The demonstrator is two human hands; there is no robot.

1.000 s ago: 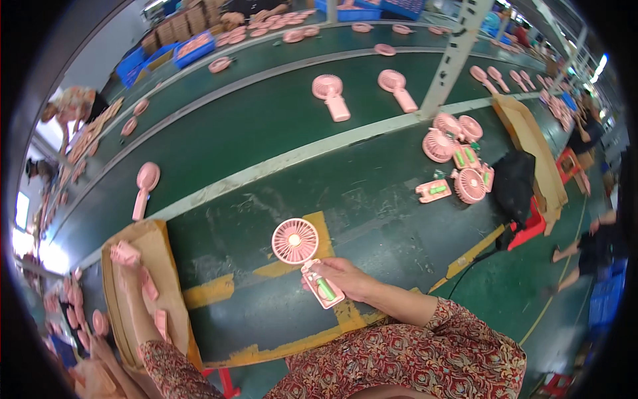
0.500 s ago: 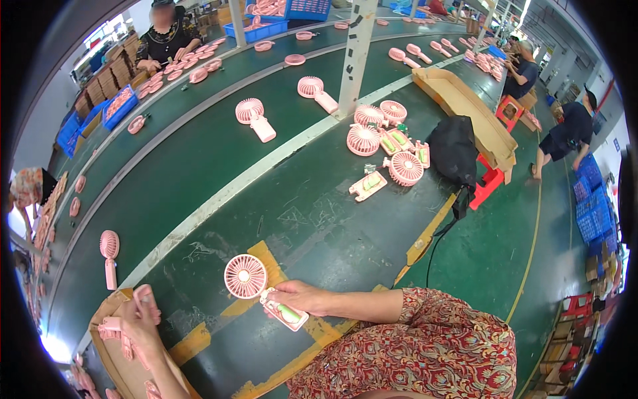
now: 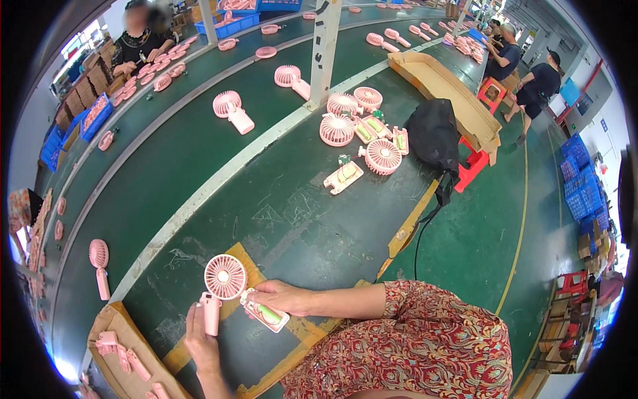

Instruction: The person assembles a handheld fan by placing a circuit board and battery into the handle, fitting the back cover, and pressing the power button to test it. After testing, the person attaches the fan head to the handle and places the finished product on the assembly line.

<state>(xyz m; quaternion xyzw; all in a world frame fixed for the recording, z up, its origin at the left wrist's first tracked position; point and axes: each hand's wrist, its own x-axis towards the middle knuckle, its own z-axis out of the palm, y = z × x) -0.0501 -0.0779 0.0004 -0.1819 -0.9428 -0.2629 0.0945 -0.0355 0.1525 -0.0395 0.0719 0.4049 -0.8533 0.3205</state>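
My right hand (image 3: 278, 296) grips a pink handheld fan (image 3: 225, 276) by its handle. The round grille points to the upper left, and the handle's inside, with a green cell (image 3: 268, 314), lies uncovered. In my left hand (image 3: 199, 332) is a pink handle cover (image 3: 211, 314), held upright just below the fan head and beside the open handle. A small gap shows between the cover and the handle. On the table's far part lie several opened fans (image 3: 383, 157), their green cells and small circuit boards exposed.
At the lower left a cardboard tray (image 3: 118, 317) holds several pink covers. Finished-looking fans (image 3: 232, 112) lie on the green conveyor (image 3: 179, 159) past a pale rail. A metal post (image 3: 325, 53), black bag (image 3: 432, 135), long cardboard tray (image 3: 452, 93) and red stool (image 3: 472, 166) stand farther off.
My left hand has lifted a pink handle cover out of the cardboard tray and brought it right, beside the fan. My right hand keeps its hold on the fan. The view has shifted slightly.
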